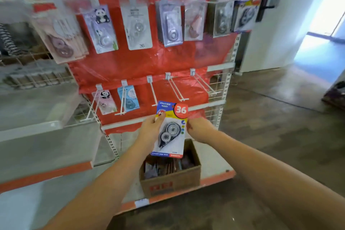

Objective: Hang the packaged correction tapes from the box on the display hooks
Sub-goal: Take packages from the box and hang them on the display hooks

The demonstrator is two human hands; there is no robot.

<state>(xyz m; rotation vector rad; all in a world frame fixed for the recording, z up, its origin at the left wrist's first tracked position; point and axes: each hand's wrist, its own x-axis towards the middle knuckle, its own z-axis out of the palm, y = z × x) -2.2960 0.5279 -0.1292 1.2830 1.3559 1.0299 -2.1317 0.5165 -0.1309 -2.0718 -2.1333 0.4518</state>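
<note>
Indoors, at a shop display rack (pixel 226 80) backed with red plastic sheeting (pixel 130 65), a person holds one packaged correction tape (pixel 170 129) up in front of the lower row of white display hooks (pixel 177 89). At far left, wire baskets (pixel 35 76) and pale shelves (pixel 37 129) with orange edging run out of the picture, badly blurred. Next along, the upper row of hooks carries hanging packs (pixel 137 28), one printed with a panda; the lower row has two small packs (pixel 128 98) on its left hooks, while the hooks to their right are bare. The left hand (pixel 151 129) grips the card's left edge, thumb pressed on its front near the top, fingers behind it. The right hand (pixel 199 129) meets the card's right edge; it appears to pinch it, though the fingertips are hidden. Below the card, an open cardboard box (pixel 171 181) sits on the bottom shelf with more packs inside. To the right, a dark mottled floor (pixel 280 117) stretches to a bright doorway (pixel 324 24) in a white wall.
</note>
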